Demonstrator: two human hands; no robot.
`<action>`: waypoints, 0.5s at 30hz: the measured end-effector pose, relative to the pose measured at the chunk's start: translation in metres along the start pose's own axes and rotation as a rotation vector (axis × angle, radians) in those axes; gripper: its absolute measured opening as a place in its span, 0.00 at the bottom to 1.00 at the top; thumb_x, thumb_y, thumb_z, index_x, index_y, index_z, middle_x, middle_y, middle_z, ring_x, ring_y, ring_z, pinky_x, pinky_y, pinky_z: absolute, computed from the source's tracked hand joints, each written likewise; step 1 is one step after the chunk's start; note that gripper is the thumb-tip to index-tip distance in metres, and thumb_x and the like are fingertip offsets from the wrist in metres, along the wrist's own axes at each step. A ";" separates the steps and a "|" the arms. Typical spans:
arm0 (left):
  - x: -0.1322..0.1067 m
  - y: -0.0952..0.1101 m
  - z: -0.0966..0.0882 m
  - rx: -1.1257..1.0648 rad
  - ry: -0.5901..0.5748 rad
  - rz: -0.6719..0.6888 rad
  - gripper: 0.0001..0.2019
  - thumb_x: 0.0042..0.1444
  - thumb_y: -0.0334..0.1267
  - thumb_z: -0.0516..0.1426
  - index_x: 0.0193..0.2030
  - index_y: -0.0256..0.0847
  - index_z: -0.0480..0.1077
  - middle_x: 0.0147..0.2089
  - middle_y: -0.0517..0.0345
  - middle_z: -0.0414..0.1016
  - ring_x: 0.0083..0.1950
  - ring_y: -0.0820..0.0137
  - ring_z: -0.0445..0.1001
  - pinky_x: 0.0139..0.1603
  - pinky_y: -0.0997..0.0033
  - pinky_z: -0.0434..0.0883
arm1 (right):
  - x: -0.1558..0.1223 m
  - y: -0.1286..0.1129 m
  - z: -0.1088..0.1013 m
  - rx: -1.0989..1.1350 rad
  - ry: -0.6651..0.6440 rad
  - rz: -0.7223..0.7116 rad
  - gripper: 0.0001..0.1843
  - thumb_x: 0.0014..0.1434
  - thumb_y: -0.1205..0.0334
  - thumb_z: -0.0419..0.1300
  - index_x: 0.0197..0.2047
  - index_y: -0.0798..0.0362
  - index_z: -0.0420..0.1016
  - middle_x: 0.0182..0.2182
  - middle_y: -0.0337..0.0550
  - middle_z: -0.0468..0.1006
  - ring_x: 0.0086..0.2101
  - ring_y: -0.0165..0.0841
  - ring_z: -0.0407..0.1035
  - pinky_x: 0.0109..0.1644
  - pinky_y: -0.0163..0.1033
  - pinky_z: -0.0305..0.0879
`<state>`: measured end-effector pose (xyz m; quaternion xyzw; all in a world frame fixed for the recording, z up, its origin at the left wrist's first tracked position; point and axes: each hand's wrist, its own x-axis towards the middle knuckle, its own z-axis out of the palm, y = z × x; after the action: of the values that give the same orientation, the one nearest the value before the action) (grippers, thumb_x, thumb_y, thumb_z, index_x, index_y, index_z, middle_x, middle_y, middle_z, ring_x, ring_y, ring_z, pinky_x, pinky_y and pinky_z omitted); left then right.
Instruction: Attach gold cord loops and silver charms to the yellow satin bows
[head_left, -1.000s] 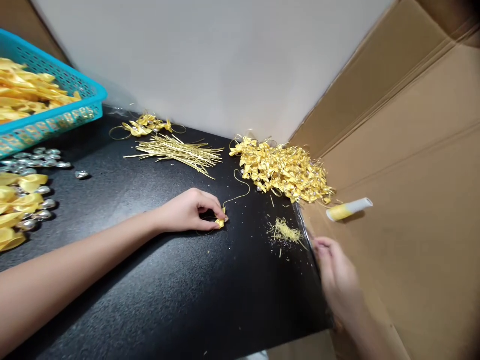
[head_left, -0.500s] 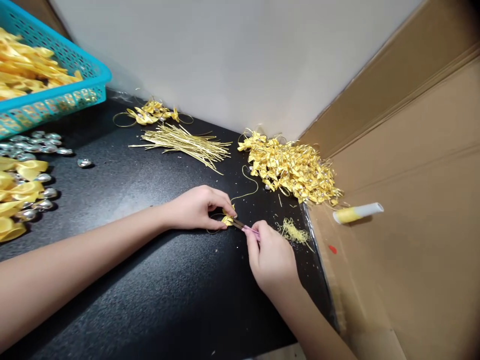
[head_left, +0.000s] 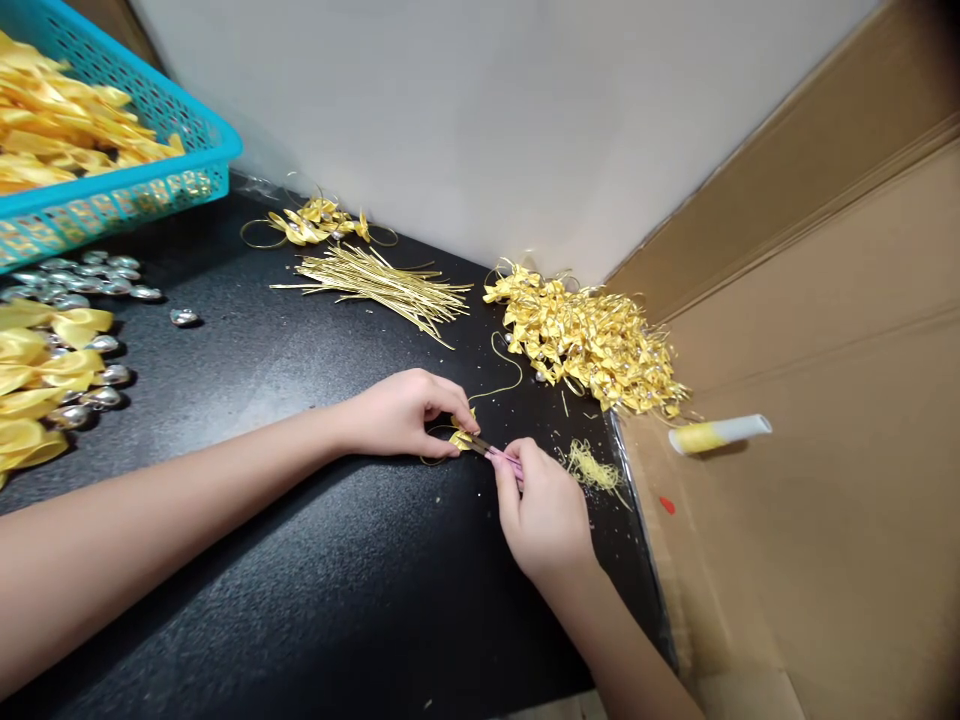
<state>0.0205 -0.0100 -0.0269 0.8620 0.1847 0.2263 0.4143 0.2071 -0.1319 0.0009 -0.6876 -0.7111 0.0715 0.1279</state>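
My left hand [head_left: 401, 412] rests on the black table [head_left: 300, 560], its fingers pinched on a small yellow ribbon bow [head_left: 460, 438] with a thin gold cord [head_left: 504, 380] trailing from it. My right hand [head_left: 544, 510] is closed round a small pink-handled tool [head_left: 499, 455], likely scissors, whose dark tip touches the bow. A little heap of gold cord trimmings [head_left: 589, 467] lies just right of the hands.
A pile of finished yellow bows [head_left: 589, 340] sits in the far corner by a cardboard wall [head_left: 825, 400]. Gold cords [head_left: 375, 285] lie behind. A teal basket [head_left: 120, 190] of ribbons, silver beads [head_left: 75, 285] and yellow ribbon pieces [head_left: 37, 380] are at left. A yellow-white tube [head_left: 720, 433] lies on the cardboard.
My right hand came in from the table's right edge with the pink-handled tool and set its tip to the bow. The left hand kept its pinch; the view drifted slightly.
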 end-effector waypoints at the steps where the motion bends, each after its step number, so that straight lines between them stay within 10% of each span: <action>1: 0.000 0.000 0.000 -0.002 0.001 0.003 0.11 0.51 0.34 0.63 0.43 0.41 0.79 0.40 0.54 0.80 0.36 0.71 0.75 0.36 0.75 0.68 | 0.001 0.001 0.000 0.009 0.003 -0.006 0.13 0.67 0.58 0.48 0.34 0.52 0.68 0.28 0.42 0.78 0.28 0.35 0.72 0.31 0.35 0.55; 11: 0.000 0.001 -0.001 -0.020 0.001 -0.016 0.12 0.50 0.37 0.64 0.43 0.42 0.80 0.40 0.54 0.80 0.34 0.72 0.73 0.33 0.76 0.66 | 0.000 0.004 -0.004 0.113 0.003 0.025 0.15 0.67 0.57 0.48 0.33 0.51 0.70 0.26 0.41 0.77 0.27 0.33 0.71 0.30 0.34 0.56; 15: 0.000 0.003 -0.005 -0.142 0.108 -0.131 0.13 0.49 0.43 0.64 0.40 0.38 0.79 0.37 0.54 0.79 0.29 0.74 0.69 0.27 0.76 0.63 | -0.019 0.045 -0.028 0.191 0.086 0.200 0.17 0.66 0.50 0.47 0.39 0.50 0.72 0.31 0.43 0.80 0.30 0.35 0.73 0.33 0.36 0.61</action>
<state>0.0179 -0.0088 -0.0218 0.8031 0.2461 0.2576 0.4775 0.2582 -0.1507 0.0133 -0.7422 -0.6228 0.1218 0.2153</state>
